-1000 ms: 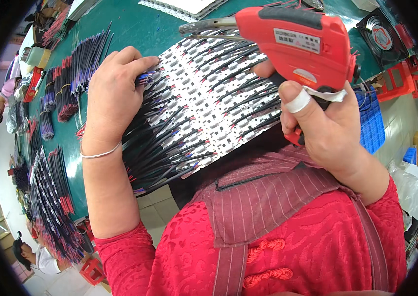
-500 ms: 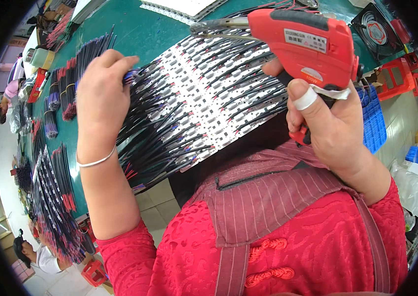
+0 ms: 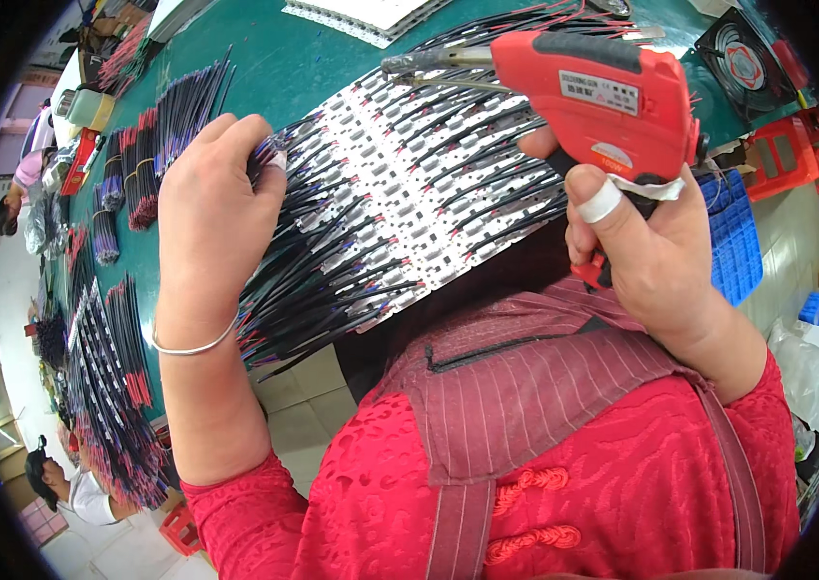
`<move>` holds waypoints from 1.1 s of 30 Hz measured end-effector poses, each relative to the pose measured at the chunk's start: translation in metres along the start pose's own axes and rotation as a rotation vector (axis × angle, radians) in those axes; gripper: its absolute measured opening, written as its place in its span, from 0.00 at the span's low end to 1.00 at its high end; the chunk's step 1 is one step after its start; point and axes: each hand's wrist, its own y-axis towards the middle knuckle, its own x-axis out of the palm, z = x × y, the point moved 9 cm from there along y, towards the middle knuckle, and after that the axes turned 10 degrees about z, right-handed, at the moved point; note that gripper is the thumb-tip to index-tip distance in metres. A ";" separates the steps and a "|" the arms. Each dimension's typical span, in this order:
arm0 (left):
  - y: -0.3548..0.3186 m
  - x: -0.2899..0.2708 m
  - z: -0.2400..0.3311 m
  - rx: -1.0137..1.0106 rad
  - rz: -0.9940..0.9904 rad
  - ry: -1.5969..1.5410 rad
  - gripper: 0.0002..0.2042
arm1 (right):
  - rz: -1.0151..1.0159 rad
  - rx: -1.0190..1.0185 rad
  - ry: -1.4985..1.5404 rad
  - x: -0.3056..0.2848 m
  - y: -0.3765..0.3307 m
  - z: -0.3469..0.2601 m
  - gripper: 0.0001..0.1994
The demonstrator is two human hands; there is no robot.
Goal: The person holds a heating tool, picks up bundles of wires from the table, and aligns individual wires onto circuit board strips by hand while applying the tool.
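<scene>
My right hand [image 3: 656, 237] grips a red and black soldering gun [image 3: 588, 101] by its handle, white tape wrapped on the thumb. The gun's metal tip points left, above the far part of a panel of white circuit boards [image 3: 392, 184]. Rows of small grey parts cover the panel. Black leads [image 3: 308, 275] with red and blue ends run off its boards. At the panel's left side my left hand [image 3: 216, 208] is closed, thumb against the fingers, on some wires with bluish ends at the fingertips. How many it holds is hidden.
Bundles of black wires [image 3: 144, 179] with red and blue ends lie on the green table [image 3: 279, 63] to the left. More wires [image 3: 105, 406] hang at the left edge. A black fan [image 3: 741, 63] and red crates [image 3: 779, 155] stand at right. Another person [image 3: 81, 493] sits lower left.
My left hand has tilted and shifted slightly right and nearer to me, fingers more curled on the wires. The near leads have spread a little. The soldering gun has barely moved.
</scene>
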 end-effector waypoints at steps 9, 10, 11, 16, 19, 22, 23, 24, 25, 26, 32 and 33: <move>0.001 0.002 -0.001 0.036 0.077 -0.042 0.07 | -0.012 0.000 0.026 -0.001 0.001 0.005 0.13; 0.001 0.002 -0.001 0.036 0.075 -0.042 0.07 | -0.012 0.001 0.027 -0.001 0.001 0.006 0.13; 0.001 0.003 -0.002 0.020 0.077 -0.055 0.06 | -0.017 -0.003 0.014 -0.001 0.002 0.005 0.14; 0.001 0.008 -0.008 -0.020 0.016 -0.081 0.04 | -0.001 -0.004 0.016 0.001 0.002 0.007 0.16; 0.000 0.010 -0.011 -0.099 -0.026 -0.174 0.03 | 0.056 0.072 0.138 -0.003 0.003 0.010 0.13; -0.003 0.014 -0.017 -0.231 -0.106 -0.270 0.04 | 0.006 0.022 0.011 -0.002 0.004 0.010 0.18; -0.003 0.013 -0.019 -0.239 -0.092 -0.285 0.03 | -0.006 0.011 0.007 -0.001 0.004 0.009 0.18; -0.003 0.012 -0.020 -0.247 -0.079 -0.301 0.03 | -0.018 -0.001 0.003 -0.001 0.004 0.009 0.18; -0.003 0.013 -0.021 -0.246 -0.080 -0.301 0.03 | -0.017 0.000 0.003 -0.001 0.004 0.009 0.18; -0.004 0.015 -0.023 -0.260 -0.092 -0.324 0.03 | -0.015 -0.002 0.007 -0.001 0.003 0.008 0.18; -0.008 0.022 -0.029 -0.308 -0.128 -0.416 0.05 | -0.008 0.002 0.007 -0.001 0.002 0.010 0.18; -0.006 0.020 -0.029 -0.289 -0.094 -0.476 0.05 | -0.009 0.009 0.012 -0.001 0.002 0.010 0.18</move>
